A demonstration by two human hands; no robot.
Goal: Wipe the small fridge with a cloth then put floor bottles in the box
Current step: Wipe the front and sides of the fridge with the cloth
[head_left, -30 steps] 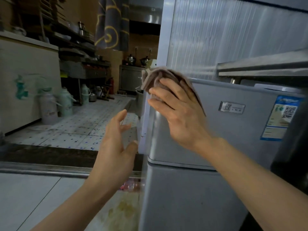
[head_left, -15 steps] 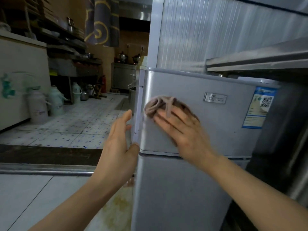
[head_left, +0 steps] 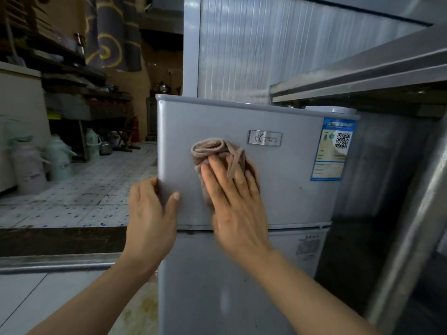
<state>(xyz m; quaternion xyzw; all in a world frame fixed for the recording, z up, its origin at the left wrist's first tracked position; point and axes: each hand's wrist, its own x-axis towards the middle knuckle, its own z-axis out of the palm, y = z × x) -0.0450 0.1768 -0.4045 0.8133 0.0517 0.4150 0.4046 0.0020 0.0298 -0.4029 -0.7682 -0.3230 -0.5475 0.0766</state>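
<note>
The small silver fridge (head_left: 285, 189) stands in front of me, with an upper door and a lower door. My right hand (head_left: 232, 197) lies flat on the upper door and presses a crumpled brown cloth (head_left: 212, 151) against it, left of the metal brand plate (head_left: 264, 137). My left hand (head_left: 151, 213) grips the left edge of the upper door, thumb on the front face. No bottles or box are in view.
A steel counter (head_left: 362, 71) overhangs the fridge on the right, with a steel leg (head_left: 406, 250) beside it. A blue label (head_left: 335, 151) sits on the door's right side. Several thermos jugs (head_left: 31, 165) stand on the tiled floor at the left, behind a raised step (head_left: 60, 240).
My right hand slid the cloth from the fridge's top left corner down onto the upper door front. My left hand moved in and took hold of the door's left edge.
</note>
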